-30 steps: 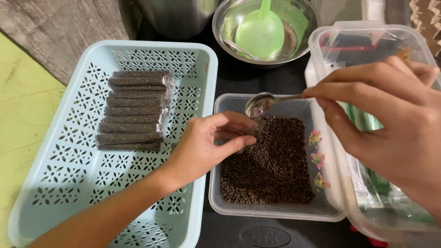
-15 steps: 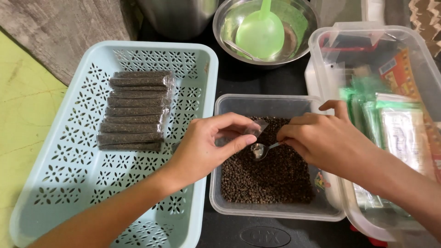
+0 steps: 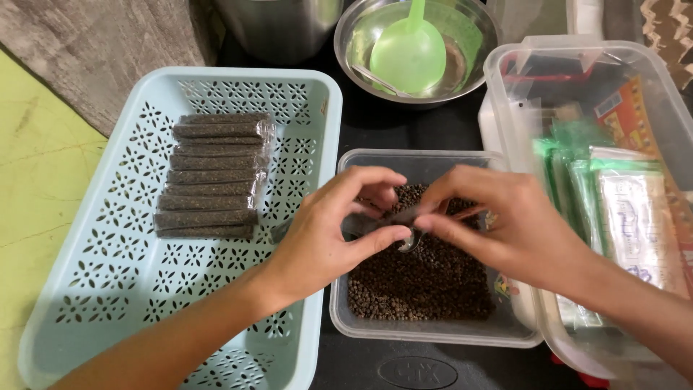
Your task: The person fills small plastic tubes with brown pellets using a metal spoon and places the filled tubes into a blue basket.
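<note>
Left hand (image 3: 328,231) and right hand (image 3: 505,231) are meeting right over the clear plastic tub (image 3: 433,332) of dark peppercorns (image 3: 426,278). The left one has thumb and fingers curled in, pinching a small clear plastic sleeve (image 3: 361,225) at its mouth. The right one has its fingertips pressed together on a small metal spoon (image 3: 408,242), with the bowl of it just showing below the fingers, right at the sleeve's opening. Can't tell if there's anything in the spoon, the fingers cover most of it.

Surface-wise, it's all sitting on a dark black top (image 3: 411,368). Off to the left there's a yellow-green floor or mat (image 3: 36,166) and a grey stone-looking slab (image 3: 108,43) in the top left corner.

Containers: a pale blue perforated tray (image 3: 115,289) sits on the left, touching the tub, with a neat stack of filled peppercorn packets (image 3: 213,173) lying side by side in its upper half. Behind the tub is a steel bowl (image 3: 469,65) with a green plastic scoop (image 3: 411,50) lying in it. On the right is a big clear storage box (image 3: 505,79) stuffed with assorted packets and green-edged bags (image 3: 577,173). A steel pot (image 3: 278,25) pokes in at the top edge.
</note>
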